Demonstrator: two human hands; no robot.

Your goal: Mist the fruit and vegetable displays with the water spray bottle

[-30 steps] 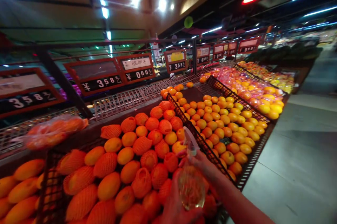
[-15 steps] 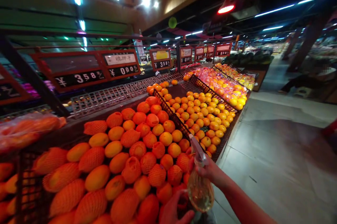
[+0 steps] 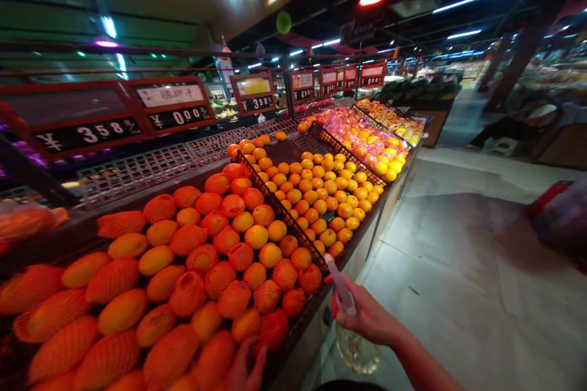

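My right hand [image 3: 370, 319] is closed round the neck of a clear spray bottle [image 3: 356, 349]. Its white nozzle points up and left, and it hangs just off the front edge of the fruit stand. My left hand [image 3: 247, 366] shows only partly at the bottom edge, with its fingers loosely apart and nothing in them. It sits by the front row of netted oranges [image 3: 220, 256]. A red-netted fruit [image 3: 274, 327] lies right beside it.
A black mesh divider [image 3: 279, 213] separates the netted fruit from a bin of smaller oranges [image 3: 321, 192]. Price signs [image 3: 174, 106] line the back. The tiled aisle [image 3: 458, 268] runs along the right. A person [image 3: 518, 125] sits far off, and a blurred red object [image 3: 557, 213] is at the right edge.
The view has swung right and back from the stand. My right hand has carried the bottle down and right, off the fruit. My left hand has let go of the bottle's base.
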